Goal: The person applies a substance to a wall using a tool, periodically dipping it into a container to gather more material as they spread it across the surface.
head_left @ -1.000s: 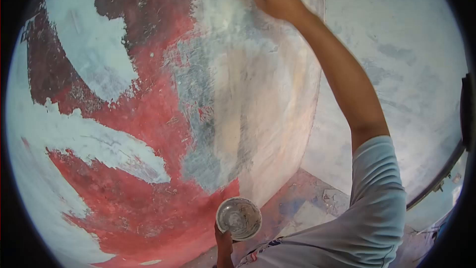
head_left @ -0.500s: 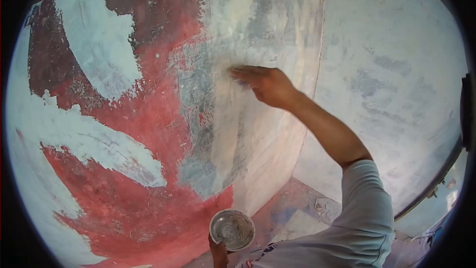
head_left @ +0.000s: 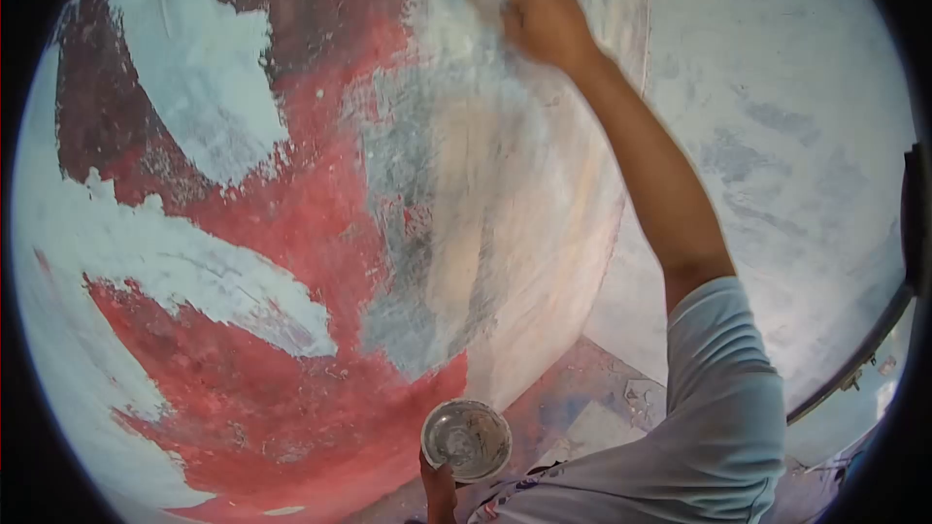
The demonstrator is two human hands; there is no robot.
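Observation:
My right hand [head_left: 544,21] is raised against the upper part of the wall [head_left: 485,165], on a pale coated area right of the red paint. Its fingers are bent and blurred, and whatever they may hold cannot be made out. Low in the view, my left hand [head_left: 439,487] grips the rim of a round bowl [head_left: 466,441], thumb over the edge. Greyish, wet-looking material coats the inside of the bowl. Grey and beige smears cover the wall between my two hands.
Red and dark maroon paint with white patches [head_left: 209,68] covers the wall at the left. A second pale wall [head_left: 767,155] meets it at a corner on the right. A stained floor [head_left: 592,388] lies below, and a dark edge [head_left: 859,354] runs down the far right.
My right hand has moved up the wall, from mid-height to near the top of the view. My left hand and the bowl have shifted slightly right in the view.

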